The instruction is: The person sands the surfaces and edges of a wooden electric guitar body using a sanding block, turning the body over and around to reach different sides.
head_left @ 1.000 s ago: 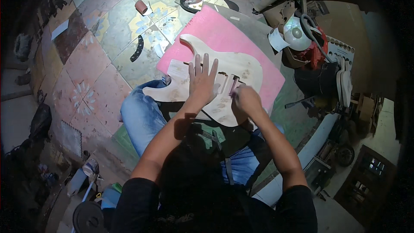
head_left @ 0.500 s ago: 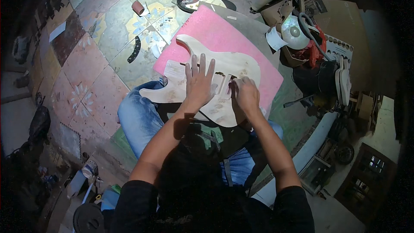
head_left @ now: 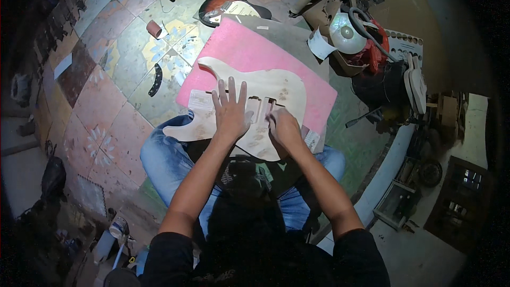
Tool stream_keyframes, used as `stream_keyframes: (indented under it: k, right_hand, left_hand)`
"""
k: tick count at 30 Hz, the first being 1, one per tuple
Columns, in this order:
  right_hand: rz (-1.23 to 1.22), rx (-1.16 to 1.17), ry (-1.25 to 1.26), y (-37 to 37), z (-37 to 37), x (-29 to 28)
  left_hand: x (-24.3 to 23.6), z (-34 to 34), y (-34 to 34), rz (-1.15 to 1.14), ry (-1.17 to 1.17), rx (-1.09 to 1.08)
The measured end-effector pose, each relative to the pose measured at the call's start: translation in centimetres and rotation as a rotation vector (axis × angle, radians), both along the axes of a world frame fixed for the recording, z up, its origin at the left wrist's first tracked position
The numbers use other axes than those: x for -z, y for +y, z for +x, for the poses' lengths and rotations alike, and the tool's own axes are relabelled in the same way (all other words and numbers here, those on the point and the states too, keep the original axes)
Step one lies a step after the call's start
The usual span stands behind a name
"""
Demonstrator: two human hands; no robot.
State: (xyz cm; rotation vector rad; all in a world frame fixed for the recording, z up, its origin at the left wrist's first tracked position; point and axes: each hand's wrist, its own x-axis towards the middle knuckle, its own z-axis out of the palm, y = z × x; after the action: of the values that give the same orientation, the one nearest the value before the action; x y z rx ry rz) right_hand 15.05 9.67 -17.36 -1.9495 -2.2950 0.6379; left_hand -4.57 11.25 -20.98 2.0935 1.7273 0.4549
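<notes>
Your right hand is the nearer one to the right-hand slot cut in the pale wooden guitar body: the slot's visible part lies just left of and beyond your curled fingertips. Its long axis runs away from you, leaning a little right at the far end, across the body's own length, which runs roughly left to right under both hands. Those right fingers are bunched together at the slot's edge; whether they pinch anything you cannot tell from here, as the fingertips are hidden. Your left hand is spread flat on the wood, grasping nothing, its thumb beside the left-hand slot, which sits between your two hands. The pale rectangular patch is to the left of that spread hand. Beyond both hands, the pink pad shows under the body's far edge.
</notes>
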Motion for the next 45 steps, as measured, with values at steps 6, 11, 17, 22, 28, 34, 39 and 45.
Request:
stream_keyframes:
  k: [6,11,17,22,28,34,39,45]
  right_hand:
    - [0.157,0.298,0.150,2.4,-0.8,-1.1]
    - [0.263,0.228,0.011,2.4,-2.4,-0.7]
    - [0.134,0.179,0.100,3.1,-1.4,-0.6]
    - [0.194,0.165,0.061,2.1,-1.9,-0.2]
    - [0.195,0.136,0.105,3.0,-1.3,-0.6]
    - [0.059,-0.031,0.107,-0.7,-1.0,-0.6]
    - [0.220,0.000,0.016,1.8,-1.0,-2.4]
    - [0.144,-0.353,-0.029,-1.6,-0.3,-1.5]
  left_hand:
    - [-0.4,0.3,-0.1,-0.015,0.017,-0.019]
    - [-0.4,0.5,0.1,-0.055,0.026,-0.011]
    - [-0.5,0.3,0.1,-0.056,0.016,-0.012]
    - [-0.6,0.3,0.2,-0.062,0.031,-0.011]
    - [-0.2,0.1,0.0,-0.027,0.023,-0.004]
    - [0.1,0.0,-0.1,-0.020,0.015,-0.003]
    - [0.2,0.1,0.0,-0.020,0.016,0.000]
    - [0.5,-0.2,-0.2,-0.019,0.037,-0.001]
